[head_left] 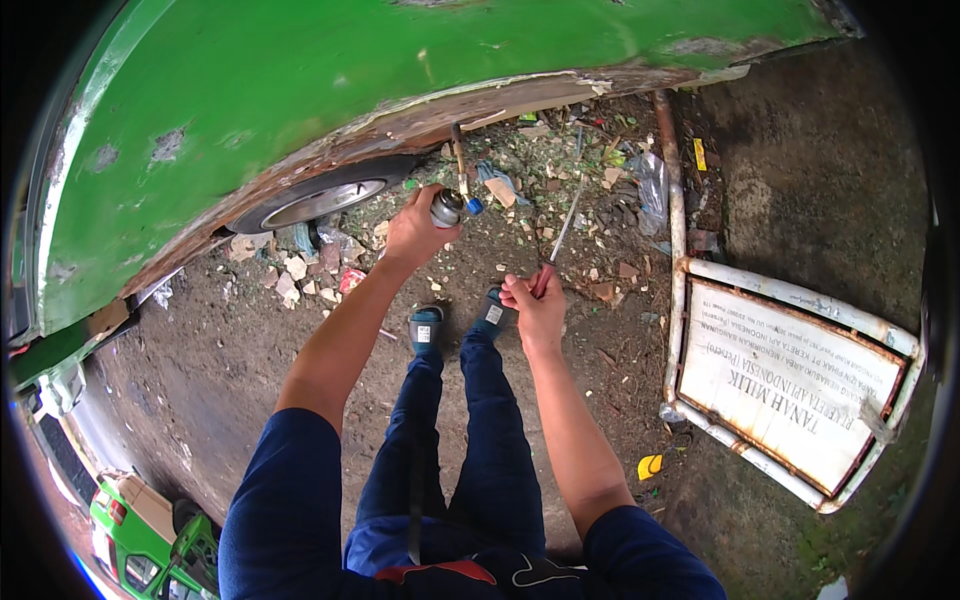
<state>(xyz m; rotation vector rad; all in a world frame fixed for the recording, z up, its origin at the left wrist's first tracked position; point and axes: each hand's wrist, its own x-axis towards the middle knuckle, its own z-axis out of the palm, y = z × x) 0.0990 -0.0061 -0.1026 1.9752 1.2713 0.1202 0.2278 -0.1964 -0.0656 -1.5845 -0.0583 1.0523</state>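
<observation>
We note a bright green vehicle body (300, 80) with rust-brown flaking along its lower edge, a silver torch canister (447, 207) with a blue knob, navy trousers (470, 440) and sleeves, a white-framed signboard (790, 385) with a rust-red border and cream face, and a yellow scrap (650, 466) on grey-brown ground (800, 180).

green vehicle body (300, 80) | wheel (320, 203); rubble (300, 270) | white-framed sign (790, 385) lying on dirt
</observation>
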